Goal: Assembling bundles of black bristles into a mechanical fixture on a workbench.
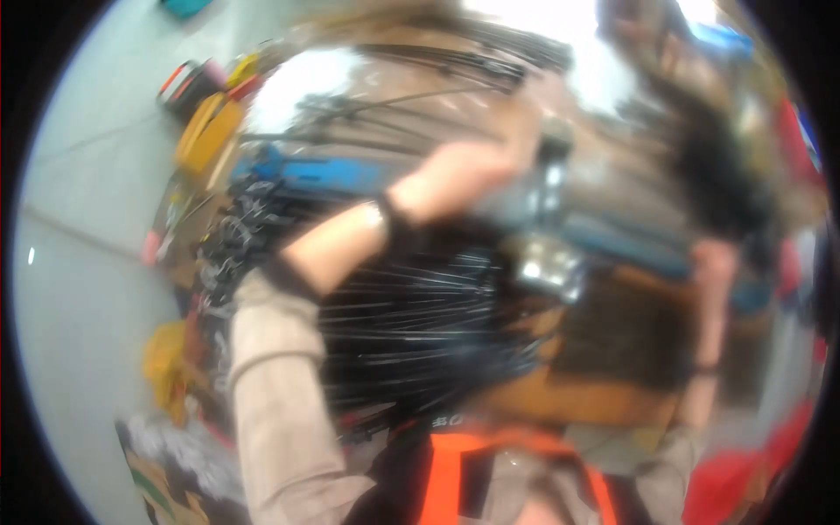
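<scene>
Motion blur smears the whole view. My left hand (477, 166) is stretched forward over the bench, beside brown wrapping and a shiny cylindrical thing (549, 179); its fingers are too blurred to read. On the right, my right hand (713, 258) is close to a dark, blurred long thing (722, 166), and whether it touches that is unclear. Between my arms lies a bundle of long black glossy strands (411, 324), perhaps cables or rods. A shiny silvery metal piece (547, 262) sits at the bundle's right end.
An open cardboard box (577, 398) with a dark inside stands near my body. Beyond my left forearm are a blue strip (324, 172), dark metal clips or hooks (249, 227) and long thin rods (402, 101). A yellow case (208, 131) stands on the left.
</scene>
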`<state>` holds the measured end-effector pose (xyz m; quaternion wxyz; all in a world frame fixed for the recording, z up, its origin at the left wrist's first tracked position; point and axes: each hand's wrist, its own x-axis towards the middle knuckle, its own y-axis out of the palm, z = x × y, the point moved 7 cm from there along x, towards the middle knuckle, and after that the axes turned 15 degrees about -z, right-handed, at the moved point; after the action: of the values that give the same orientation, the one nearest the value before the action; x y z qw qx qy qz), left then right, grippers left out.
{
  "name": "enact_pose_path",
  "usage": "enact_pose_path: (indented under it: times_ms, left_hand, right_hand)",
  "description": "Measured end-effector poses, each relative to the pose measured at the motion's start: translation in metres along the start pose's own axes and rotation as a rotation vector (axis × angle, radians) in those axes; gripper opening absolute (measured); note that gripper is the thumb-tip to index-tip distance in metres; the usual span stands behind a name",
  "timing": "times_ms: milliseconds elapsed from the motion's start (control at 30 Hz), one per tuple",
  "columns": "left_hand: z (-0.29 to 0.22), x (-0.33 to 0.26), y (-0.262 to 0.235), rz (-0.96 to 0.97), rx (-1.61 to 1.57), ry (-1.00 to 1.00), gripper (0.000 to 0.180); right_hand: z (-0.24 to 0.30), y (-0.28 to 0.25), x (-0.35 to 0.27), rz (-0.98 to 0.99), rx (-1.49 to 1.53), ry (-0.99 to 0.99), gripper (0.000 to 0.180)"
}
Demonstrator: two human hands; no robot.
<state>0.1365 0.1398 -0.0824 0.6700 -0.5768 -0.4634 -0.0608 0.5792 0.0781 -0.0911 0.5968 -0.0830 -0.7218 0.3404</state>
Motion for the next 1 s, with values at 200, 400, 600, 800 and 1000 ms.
enact_pose_path:
  times_ms: [200, 400, 600, 800, 1000]
  left_hand:
    - [-0.004, -0.002, 0.024, 0.098, 0.058, -0.135, 0.018]
    - [0.002, -0.008, 0.028, 0.021, -0.050, -0.254, 0.023]
    - [-0.003, -0.007, 0.019, -0.202, -0.064, -0.176, 0.023]
    - [0.000, 0.000, 0.051, 0.175, 0.144, -0.321, 0.014]
    - [0.002, -0.001, 0.052, 0.147, 0.085, -0.381, 0.014]
  right_hand:
    - [-0.012, 0.017, -0.019, 0.057, 0.025, 0.128, 0.011]
    - [-0.009, 0.018, -0.021, 0.001, -0.013, 0.136, 0.013]
    - [0.006, 0.018, -0.028, -0.033, 0.011, 0.147, 0.018]
    - [0.131, -0.010, -0.003, -0.126, 0.104, -0.050, 0.027]
    - [0.140, 0.001, -0.026, -0.031, 0.208, 0.127, 0.020]
